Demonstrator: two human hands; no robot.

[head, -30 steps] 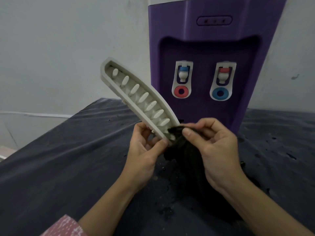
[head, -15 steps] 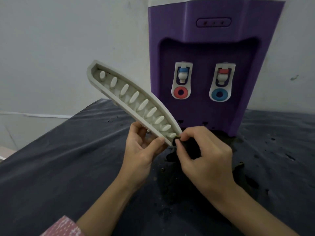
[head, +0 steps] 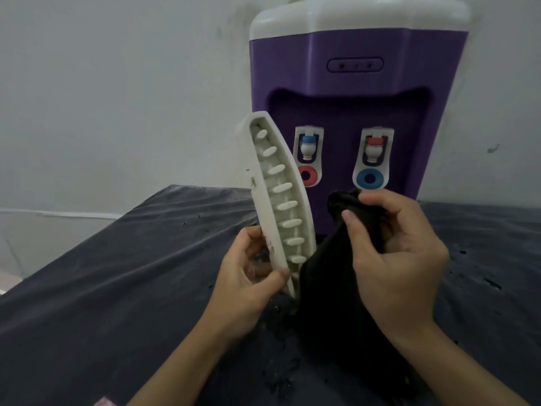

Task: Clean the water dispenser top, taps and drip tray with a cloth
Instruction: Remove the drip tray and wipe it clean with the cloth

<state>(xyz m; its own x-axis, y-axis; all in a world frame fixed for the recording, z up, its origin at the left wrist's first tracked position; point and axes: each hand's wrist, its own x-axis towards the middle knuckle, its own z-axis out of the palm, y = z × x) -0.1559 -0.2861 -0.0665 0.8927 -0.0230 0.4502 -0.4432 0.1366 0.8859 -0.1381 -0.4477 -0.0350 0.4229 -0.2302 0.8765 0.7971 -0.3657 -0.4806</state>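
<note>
The left hand grips the white drip tray by its near end and stands it almost upright, slotted face toward the person, probably so the cloth can reach between the ribs. Just to its right, the right hand bunches the dark cloth in curled fingers, the rest hanging to the dark-covered worktop. Behind stands the purple water dispenser; the tray hides part of its left tap. The tray's near tip disappears behind cloth and thumb.
</note>
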